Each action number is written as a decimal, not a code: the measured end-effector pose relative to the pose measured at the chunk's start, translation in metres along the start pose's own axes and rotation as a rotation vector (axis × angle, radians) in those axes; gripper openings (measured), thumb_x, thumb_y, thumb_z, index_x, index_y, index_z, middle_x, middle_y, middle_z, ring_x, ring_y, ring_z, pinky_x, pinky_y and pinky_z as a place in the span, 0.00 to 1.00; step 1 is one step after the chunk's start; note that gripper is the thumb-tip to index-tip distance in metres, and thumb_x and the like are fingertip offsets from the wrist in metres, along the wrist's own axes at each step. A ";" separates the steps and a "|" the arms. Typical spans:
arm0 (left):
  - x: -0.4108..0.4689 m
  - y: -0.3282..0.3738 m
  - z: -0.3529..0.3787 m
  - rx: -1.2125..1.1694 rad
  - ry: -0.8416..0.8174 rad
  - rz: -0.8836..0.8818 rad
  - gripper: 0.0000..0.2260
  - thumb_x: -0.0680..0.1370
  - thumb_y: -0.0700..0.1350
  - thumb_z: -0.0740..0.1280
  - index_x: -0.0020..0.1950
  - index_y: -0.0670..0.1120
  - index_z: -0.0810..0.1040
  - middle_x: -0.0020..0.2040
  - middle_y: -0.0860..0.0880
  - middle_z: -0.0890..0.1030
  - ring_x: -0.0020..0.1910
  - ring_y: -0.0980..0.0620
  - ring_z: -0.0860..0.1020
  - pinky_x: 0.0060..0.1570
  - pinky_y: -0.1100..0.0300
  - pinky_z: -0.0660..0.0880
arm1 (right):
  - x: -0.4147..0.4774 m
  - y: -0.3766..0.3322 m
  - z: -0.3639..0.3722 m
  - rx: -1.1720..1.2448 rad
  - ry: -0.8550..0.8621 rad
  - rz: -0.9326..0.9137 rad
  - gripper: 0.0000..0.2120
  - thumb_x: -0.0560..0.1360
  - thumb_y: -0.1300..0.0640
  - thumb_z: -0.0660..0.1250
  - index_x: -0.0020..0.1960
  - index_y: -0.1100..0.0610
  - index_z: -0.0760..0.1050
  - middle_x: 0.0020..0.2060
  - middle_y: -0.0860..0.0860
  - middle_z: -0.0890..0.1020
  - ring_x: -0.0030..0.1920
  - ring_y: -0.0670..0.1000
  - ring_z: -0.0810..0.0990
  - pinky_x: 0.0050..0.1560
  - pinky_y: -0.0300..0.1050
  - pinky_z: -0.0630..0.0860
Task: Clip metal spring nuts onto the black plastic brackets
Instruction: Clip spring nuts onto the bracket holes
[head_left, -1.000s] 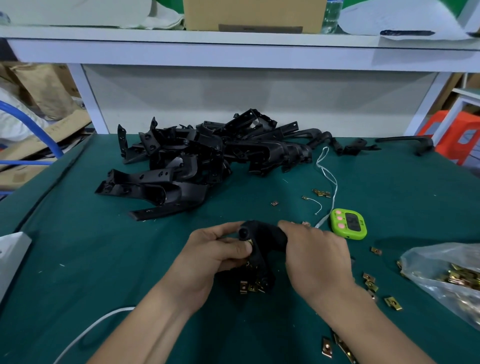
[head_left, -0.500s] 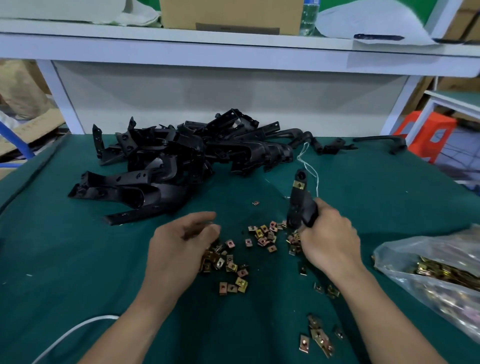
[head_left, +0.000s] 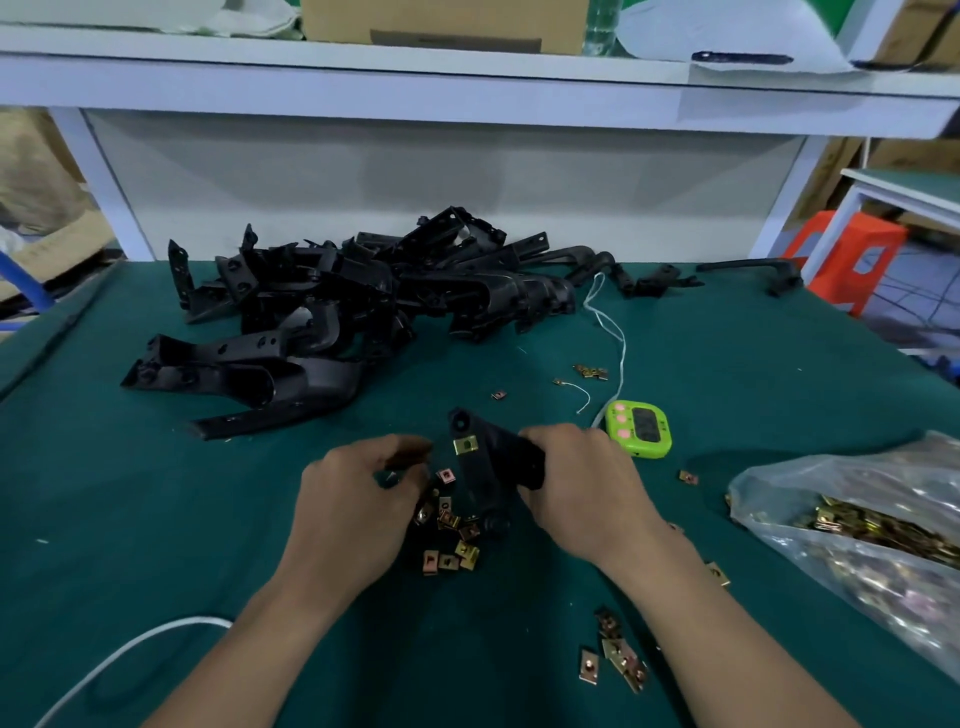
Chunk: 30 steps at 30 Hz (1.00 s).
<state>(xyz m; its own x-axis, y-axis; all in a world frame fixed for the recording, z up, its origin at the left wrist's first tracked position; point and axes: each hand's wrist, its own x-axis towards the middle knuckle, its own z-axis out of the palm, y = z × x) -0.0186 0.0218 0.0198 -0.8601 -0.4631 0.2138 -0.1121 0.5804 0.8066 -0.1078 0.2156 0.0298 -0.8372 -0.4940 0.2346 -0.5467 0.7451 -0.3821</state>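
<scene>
My right hand grips a black plastic bracket low over the green table. One brass spring nut sits clipped near the bracket's upper end. My left hand is just left of the bracket, its curled fingertips pinching what looks like a small spring nut, though this is blurred. Several loose spring nuts lie on the cloth under and between my hands. A big heap of black brackets lies at the back left of the table.
A clear plastic bag of spring nuts lies at the right. A green timer sits just beyond my right hand, with a white string behind it. More nuts lie near my right forearm. A white cable lies bottom left.
My right hand brought the bracket back down and left from a raised, upright pose. My left hand rose from the nut pile toward the bracket.
</scene>
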 end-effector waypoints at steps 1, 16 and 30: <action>0.000 0.002 0.000 -0.002 -0.005 0.002 0.11 0.75 0.43 0.74 0.48 0.61 0.86 0.41 0.74 0.81 0.46 0.74 0.78 0.44 0.82 0.68 | 0.000 -0.001 0.000 -0.013 0.011 -0.007 0.09 0.71 0.58 0.68 0.39 0.46 0.70 0.33 0.49 0.80 0.37 0.59 0.78 0.35 0.46 0.69; -0.016 0.022 0.014 -0.308 -0.140 0.010 0.09 0.76 0.45 0.75 0.39 0.59 0.86 0.34 0.56 0.85 0.32 0.64 0.79 0.33 0.68 0.75 | -0.008 -0.040 0.011 1.329 0.148 0.323 0.09 0.65 0.64 0.76 0.34 0.51 0.80 0.32 0.49 0.80 0.33 0.46 0.78 0.33 0.37 0.74; -0.017 0.026 0.010 -0.352 0.059 -0.055 0.11 0.74 0.44 0.76 0.41 0.62 0.86 0.36 0.60 0.85 0.37 0.63 0.83 0.38 0.72 0.75 | -0.005 -0.026 0.006 0.862 0.163 0.109 0.04 0.67 0.58 0.72 0.40 0.56 0.78 0.33 0.54 0.80 0.38 0.62 0.79 0.38 0.57 0.76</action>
<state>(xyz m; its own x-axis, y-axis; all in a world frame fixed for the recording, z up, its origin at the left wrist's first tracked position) -0.0115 0.0516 0.0314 -0.8262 -0.5310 0.1883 0.0303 0.2919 0.9560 -0.0895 0.1953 0.0330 -0.9115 -0.3212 0.2570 -0.3183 0.1550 -0.9352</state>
